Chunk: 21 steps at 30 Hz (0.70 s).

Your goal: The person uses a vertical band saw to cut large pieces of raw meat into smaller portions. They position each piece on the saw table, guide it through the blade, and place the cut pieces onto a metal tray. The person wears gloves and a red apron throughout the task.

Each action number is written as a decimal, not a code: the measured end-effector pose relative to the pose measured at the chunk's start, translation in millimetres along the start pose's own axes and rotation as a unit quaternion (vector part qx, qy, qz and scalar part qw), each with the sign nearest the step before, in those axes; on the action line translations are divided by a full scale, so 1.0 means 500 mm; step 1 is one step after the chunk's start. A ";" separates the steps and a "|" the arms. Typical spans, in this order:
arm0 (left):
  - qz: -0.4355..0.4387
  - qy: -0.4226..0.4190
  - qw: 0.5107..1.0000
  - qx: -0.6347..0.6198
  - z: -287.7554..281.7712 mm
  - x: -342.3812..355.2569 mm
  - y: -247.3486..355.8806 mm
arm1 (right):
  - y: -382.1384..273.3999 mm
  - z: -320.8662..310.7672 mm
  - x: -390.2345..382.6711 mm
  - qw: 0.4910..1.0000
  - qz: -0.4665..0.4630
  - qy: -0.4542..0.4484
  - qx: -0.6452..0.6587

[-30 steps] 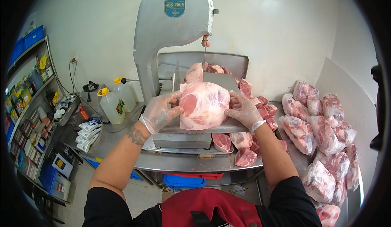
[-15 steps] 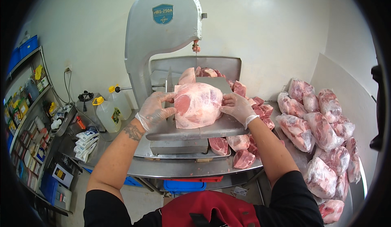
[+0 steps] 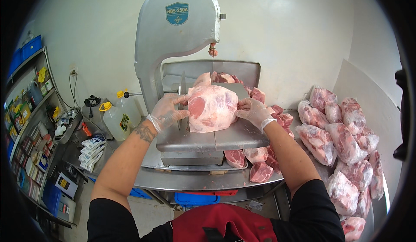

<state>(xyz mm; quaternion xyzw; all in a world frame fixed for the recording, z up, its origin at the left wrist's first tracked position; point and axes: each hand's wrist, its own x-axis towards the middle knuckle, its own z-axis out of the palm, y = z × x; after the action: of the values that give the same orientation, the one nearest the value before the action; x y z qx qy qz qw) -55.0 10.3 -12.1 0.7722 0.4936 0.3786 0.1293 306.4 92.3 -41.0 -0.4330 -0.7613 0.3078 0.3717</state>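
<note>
A large pale joint of raw meat (image 3: 213, 110), with a red cut face on its left, rests on the steel table (image 3: 195, 142) of a meat band saw (image 3: 175, 40). My left hand (image 3: 169, 110), in a clear plastic glove, grips the joint's left edge between thumb and fingers. On the opposite side my right hand (image 3: 255, 113), gloved alike, presses its fingers and thumb against the meat. The thin blade comes down behind the joint; whether it touches the meat is hidden. A smaller cut piece (image 3: 203, 80) stands beyond, left of the blade line.
Cut chunks of meat (image 3: 261, 171) lie right of and below the saw table. Plastic-wrapped joints (image 3: 318, 142) are heaped at the right. Yellow-capped jugs (image 3: 115, 122) and a stack of white packets (image 3: 92, 153) stand left, beside loaded shelves (image 3: 32, 133).
Both hands have slid the joint slightly away from me across the saw table, toward the blade. The view has shifted a little; the grip looks the same.
</note>
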 end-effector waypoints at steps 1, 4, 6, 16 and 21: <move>-0.004 0.006 1.000 0.013 0.001 0.002 -0.006 | 0.001 0.000 0.003 1.000 0.003 -0.001 0.004; 0.016 0.006 0.998 0.057 -0.001 0.010 -0.020 | 0.002 -0.001 0.008 1.000 0.009 0.006 -0.025; 0.018 0.011 0.998 0.056 0.001 0.015 -0.025 | 0.002 -0.002 0.009 1.000 0.004 0.005 -0.020; -0.006 0.023 0.996 0.085 0.002 0.037 -0.033 | 0.021 -0.008 0.044 0.999 0.026 -0.004 -0.033; -0.033 0.027 0.997 0.071 0.005 0.043 -0.033 | 0.042 -0.016 0.063 0.995 0.045 -0.007 -0.088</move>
<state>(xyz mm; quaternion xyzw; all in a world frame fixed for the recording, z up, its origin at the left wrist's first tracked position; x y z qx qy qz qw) -59.3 36.9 -13.5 0.7520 0.5481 0.3588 0.0733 311.2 130.4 -44.0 -0.4957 -0.7677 0.2594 0.3127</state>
